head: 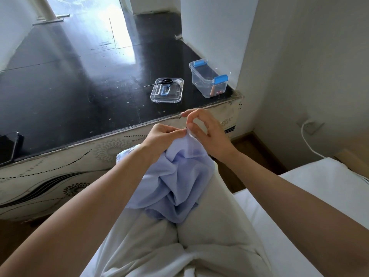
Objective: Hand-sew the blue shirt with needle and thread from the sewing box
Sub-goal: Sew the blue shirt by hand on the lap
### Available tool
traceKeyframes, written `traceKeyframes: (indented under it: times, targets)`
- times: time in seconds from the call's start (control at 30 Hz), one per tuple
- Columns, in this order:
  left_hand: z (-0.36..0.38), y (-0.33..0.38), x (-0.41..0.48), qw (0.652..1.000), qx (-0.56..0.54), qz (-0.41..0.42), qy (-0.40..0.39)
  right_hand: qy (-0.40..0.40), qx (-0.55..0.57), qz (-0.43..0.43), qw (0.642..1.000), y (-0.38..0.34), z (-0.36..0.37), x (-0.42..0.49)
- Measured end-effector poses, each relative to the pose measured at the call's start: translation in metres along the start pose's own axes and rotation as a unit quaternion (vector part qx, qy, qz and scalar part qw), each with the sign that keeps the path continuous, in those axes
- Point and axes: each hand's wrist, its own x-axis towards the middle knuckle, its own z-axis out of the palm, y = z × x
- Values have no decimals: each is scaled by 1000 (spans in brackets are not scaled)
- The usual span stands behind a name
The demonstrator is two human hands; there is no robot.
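The blue shirt (175, 180) lies crumpled on the person's lap. Its upper fold is lifted between both hands, in front of the edge of the black table (69, 92). The left hand (162, 134) grips this fold with curled fingers. The right hand (206, 129) pinches with thumb and forefinger at the same edge, with the other fingers spread upward. A thin pale sliver there is most probably the needle (185, 127), but it is too small to be sure, and I cannot see the thread. The first danger, in my judgement, is a prick, because the fingertips of the left hand sit just beside the place where the point should come out. The second is that the cloth is bunched in several layers, so a stitch may catch a lower layer that should stay free. The third is that the thread tangles if it is pulled too fast, or that the needle slips off and is lost in the folds. The scissors (165, 80) lie on the clear lid (175, 94) beside the open sewing box (199, 82), well apart from the hands, so cutting would need a long reach.
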Motion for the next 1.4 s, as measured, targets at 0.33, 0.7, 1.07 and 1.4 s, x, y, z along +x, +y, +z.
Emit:
traceKeyframes:
  times: [0.33,0.7,1.07,1.4]
  targets:
    - [19,13,11,996,62,-18,64,62,75,60,994,14,-4,-5]
    - [5,1,12,980,-134,-45,138,-243,260,332,874,7,-46,-5]
    - [0,2,16,950,-254,-66,171,-421,200,441,767,13,-66,-5]
    - [1,-2,10,967,-233,-91,45,-8,-74,145,987,10,-3,17]
